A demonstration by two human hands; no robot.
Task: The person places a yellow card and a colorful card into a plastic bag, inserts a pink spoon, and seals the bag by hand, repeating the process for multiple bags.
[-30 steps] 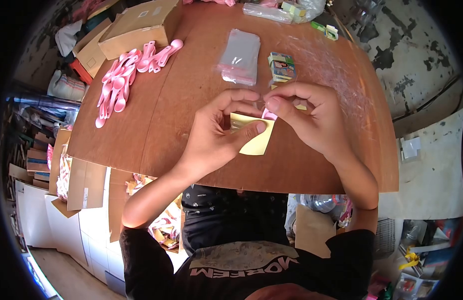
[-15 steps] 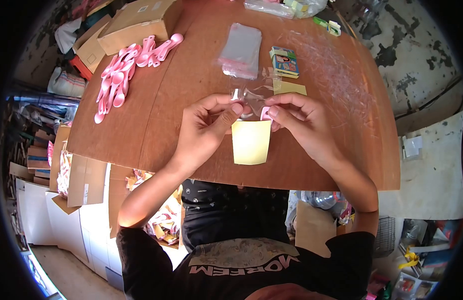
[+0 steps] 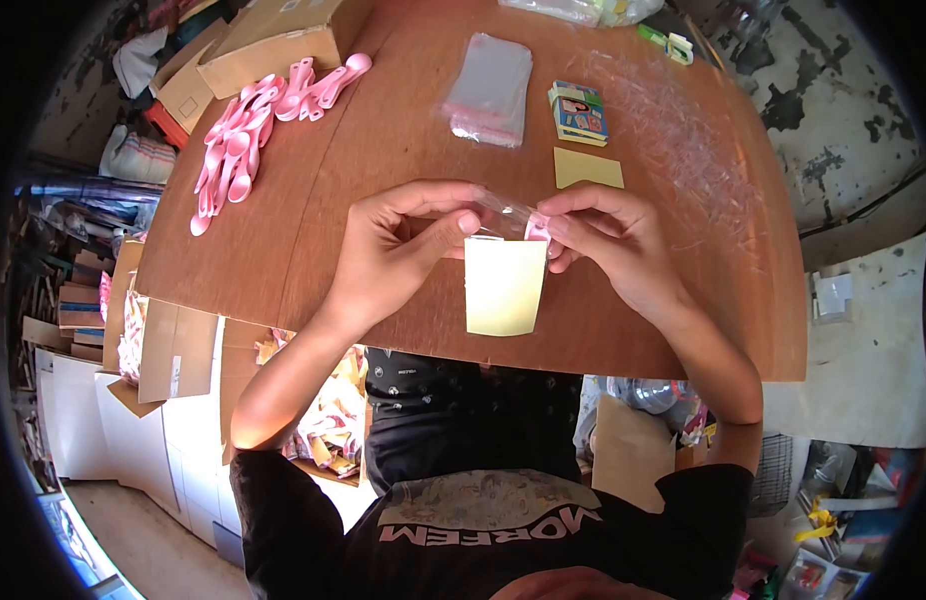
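Note:
A clear plastic bag [image 3: 505, 212] is stretched between my two hands near the table's front edge. My left hand [image 3: 403, 245] pinches its left side between thumb and fingers. At its right side my right hand [image 3: 608, 240] pinches the bag, with a pink plastic piece [image 3: 538, 228] at the fingertips. A pale yellow card [image 3: 504, 288] hangs below the fingers, its top edge at the bag. Another yellow card [image 3: 588, 169] lies flat just beyond my right hand.
Pink spoons [image 3: 238, 150] are heaped at the left, by a cardboard box [image 3: 283, 50]. Clear bags [image 3: 491, 88] lie stacked beyond my hands, with a pile of printed cards [image 3: 579, 112] to their right. Clear plastic strips [image 3: 683, 150] spread over the right side.
The raised, open-looking film of the bag has come down between my hands. My left hand has moved slightly left. The view has shifted a little.

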